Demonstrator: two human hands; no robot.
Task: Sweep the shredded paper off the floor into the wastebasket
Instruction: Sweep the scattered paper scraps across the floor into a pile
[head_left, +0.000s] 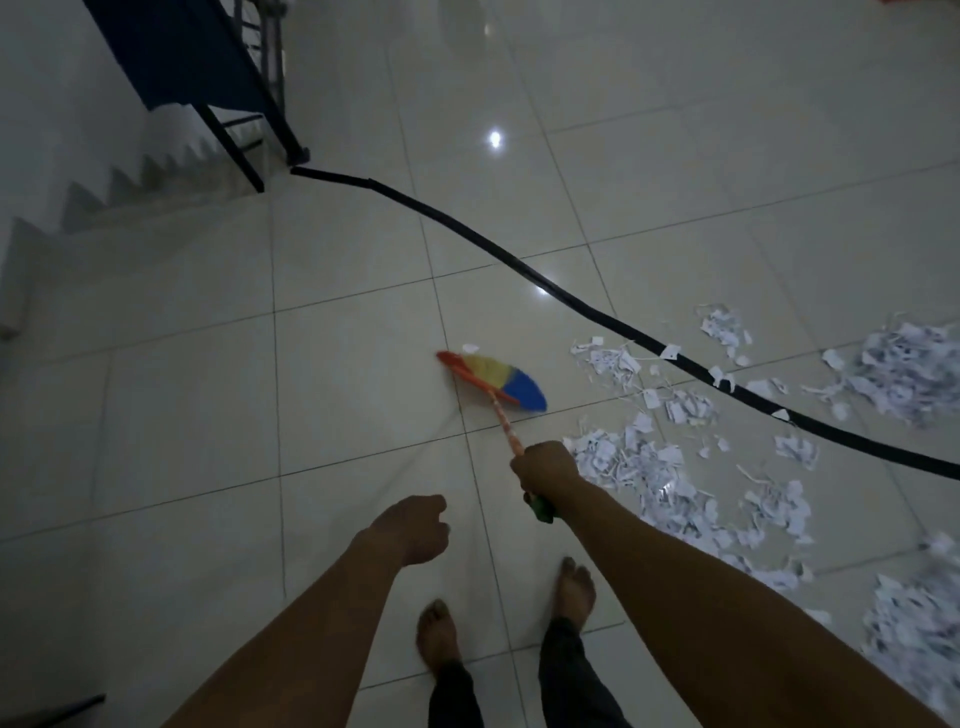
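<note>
My right hand (545, 467) grips the thin orange handle of a broom (493, 379); its red, yellow and blue bristle head rests on the pale tiled floor ahead of me. My left hand (418, 527) hangs beside it with fingers curled, holding nothing. Shredded white paper (649, 467) lies scattered over the tiles to the right of the broom, with thicker heaps (904, 364) at the right edge. One small scrap (470, 347) lies just beyond the broom head. No wastebasket is in view.
A black hose or cable (519, 267) curves across the floor from upper left to right edge, partly over the paper. A staircase (104, 208) with a dark railing (244, 119) descends at upper left. My bare feet (439, 631) stand at the bottom centre.
</note>
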